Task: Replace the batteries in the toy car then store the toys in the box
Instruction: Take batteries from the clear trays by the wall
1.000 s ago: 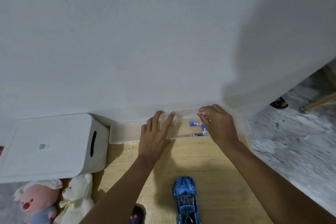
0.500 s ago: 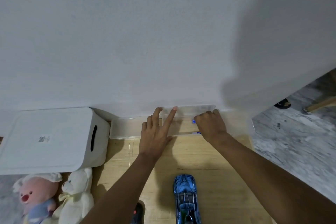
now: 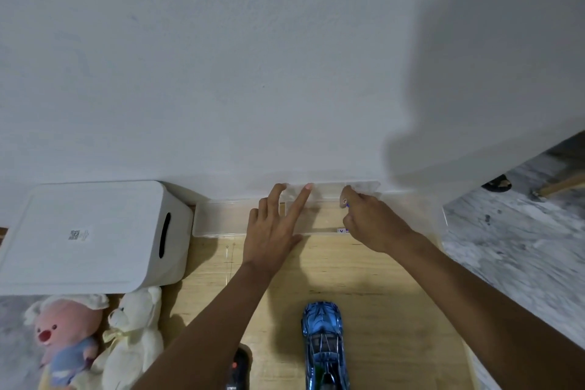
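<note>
A blue toy car (image 3: 323, 342) stands on the wooden surface (image 3: 380, 288), near me and between my forearms. Against the wall lies a small clear battery case (image 3: 326, 215), set inside a longer clear tray (image 3: 218, 218). My left hand (image 3: 272, 231) lies flat on the case's left end with its fingers spread. Over the right end, the fingertips of my right hand (image 3: 370, 222) are pinched on a blue-labelled battery, of which only a sliver shows. Another battery label (image 3: 342, 230) peeks out at the case's front edge. The white lidded storage box (image 3: 88, 237) sits at the left.
A pink plush (image 3: 63, 336) and a cream teddy bear (image 3: 136, 336) lie in front of the white box. A dark remote control (image 3: 237, 370) pokes out under my left forearm. The white wall rises right behind the tray. Grey marble floor (image 3: 512, 247) lies to the right.
My right hand dipped into the case, covering the blue batteries, and its fingertips have now closed and lifted slightly. My left hand stayed on the case.
</note>
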`<state>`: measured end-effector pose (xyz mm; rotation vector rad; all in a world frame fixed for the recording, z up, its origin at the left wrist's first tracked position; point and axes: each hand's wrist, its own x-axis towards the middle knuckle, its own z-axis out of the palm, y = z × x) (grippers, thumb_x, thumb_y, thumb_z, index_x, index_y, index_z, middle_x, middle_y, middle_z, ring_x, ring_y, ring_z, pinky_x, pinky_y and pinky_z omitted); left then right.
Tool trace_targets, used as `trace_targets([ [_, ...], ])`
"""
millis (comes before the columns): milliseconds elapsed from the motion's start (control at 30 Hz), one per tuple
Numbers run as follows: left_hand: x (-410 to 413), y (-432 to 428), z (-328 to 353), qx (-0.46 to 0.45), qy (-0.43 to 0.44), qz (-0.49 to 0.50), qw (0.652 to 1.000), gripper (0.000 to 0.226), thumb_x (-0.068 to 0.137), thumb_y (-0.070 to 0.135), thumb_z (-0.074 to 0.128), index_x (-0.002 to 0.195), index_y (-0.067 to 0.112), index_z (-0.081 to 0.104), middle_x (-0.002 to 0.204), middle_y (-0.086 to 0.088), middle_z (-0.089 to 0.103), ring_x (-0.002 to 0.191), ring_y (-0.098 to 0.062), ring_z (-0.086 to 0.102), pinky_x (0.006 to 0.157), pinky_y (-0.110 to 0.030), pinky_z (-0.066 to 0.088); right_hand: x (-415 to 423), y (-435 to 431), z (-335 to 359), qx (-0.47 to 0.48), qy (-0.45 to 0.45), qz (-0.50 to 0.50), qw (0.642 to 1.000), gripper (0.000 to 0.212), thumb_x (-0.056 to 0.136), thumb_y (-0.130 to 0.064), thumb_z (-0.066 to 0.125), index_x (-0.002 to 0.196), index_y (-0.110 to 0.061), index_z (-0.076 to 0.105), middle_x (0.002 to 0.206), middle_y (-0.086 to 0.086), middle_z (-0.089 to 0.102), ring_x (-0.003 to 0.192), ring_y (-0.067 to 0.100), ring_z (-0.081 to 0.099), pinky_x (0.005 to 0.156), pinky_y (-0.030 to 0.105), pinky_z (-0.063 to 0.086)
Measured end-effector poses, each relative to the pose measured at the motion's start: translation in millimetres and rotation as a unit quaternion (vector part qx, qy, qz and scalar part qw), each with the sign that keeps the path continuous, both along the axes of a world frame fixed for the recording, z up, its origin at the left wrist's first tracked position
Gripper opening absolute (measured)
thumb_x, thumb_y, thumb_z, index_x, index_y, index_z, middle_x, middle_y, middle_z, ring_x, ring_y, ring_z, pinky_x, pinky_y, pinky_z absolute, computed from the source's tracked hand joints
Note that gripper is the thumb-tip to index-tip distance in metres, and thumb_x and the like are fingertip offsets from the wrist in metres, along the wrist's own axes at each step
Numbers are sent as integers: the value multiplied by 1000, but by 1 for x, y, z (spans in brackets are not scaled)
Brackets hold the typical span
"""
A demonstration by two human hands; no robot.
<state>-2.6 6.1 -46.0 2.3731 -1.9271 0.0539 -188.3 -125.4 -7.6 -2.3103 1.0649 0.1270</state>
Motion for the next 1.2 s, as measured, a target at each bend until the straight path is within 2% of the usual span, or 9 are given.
trace_targets([
  [67,0,1,0,-5,4,-2,1000,127,65,51,92,164,34,15,150,-16,36,100,-25,56,77,-40,56,-1,-1,3,12,22,30,999,17,89,-6,51,98,-16,40,96,0,53,85,26,52,69,35,43],
  [133,1,1,1,-7,1,-2,1000,127,64,51,93,164,34,17,149,-16,37,100,-25,56,77,-40,56,1,-3,2,-6,70,39,997,13,90,-16,52,95,-17,41,93,-1,54,83,24,53,68,34,42],
  [233,1,0,1,0,0,1,1000,128,65,52,92,165,35,13,149,-16,36,99,-25,56,78,-41,56,5,-8,-2,-31,134,56,989,18,91,-32,57,103,-19,50,101,1,65,85,25,61,70,33,46],
  [333,0,1,-1,-2,9,2,1000,129,67,51,92,164,36,9,150,-16,35,100,-26,56,79,-42,57,11,-17,-6,-6,151,64,987,33,89,-36,70,118,-25,59,117,-1,63,104,26,63,87,35,50],
  [433,0,1,-1,-10,14,4,1000,130,65,52,93,164,36,10,149,-14,35,100,-25,56,77,-41,57,17,-21,-12,-12,161,81,984,39,85,-38,77,119,-26,65,123,0,63,111,24,62,90,34,48],
  [800,1,0,-2,-22,19,1,1000,130,66,56,91,164,37,6,148,-15,36,96,-26,57,74,-43,57,24,-25,-24,-94,195,161,963,25,92,-32,68,107,-12,70,109,12,69,97,32,69,74,32,51],
  [933,2,1,-1,-19,12,-4,1000,129,67,58,90,164,36,8,149,-15,34,96,-26,57,74,-43,57,22,-28,-20,-39,196,170,965,25,96,-29,60,110,-9,63,110,15,66,97,33,67,71,32,48],
  [1033,1,0,0,-15,10,-2,1000,131,63,53,93,163,35,11,148,-15,34,95,-27,58,73,-43,57,12,-27,-14,5,174,160,972,26,99,-30,49,110,-6,51,105,17,64,89,35,64,77,42,54],
  [1200,0,0,2,-21,11,-1,1000,132,59,47,97,163,34,16,147,-15,34,92,-26,57,73,-42,57,-3,-18,-4,26,94,108,989,18,100,-28,43,97,-12,36,75,-5,45,68,23,49,62,34,40],
])
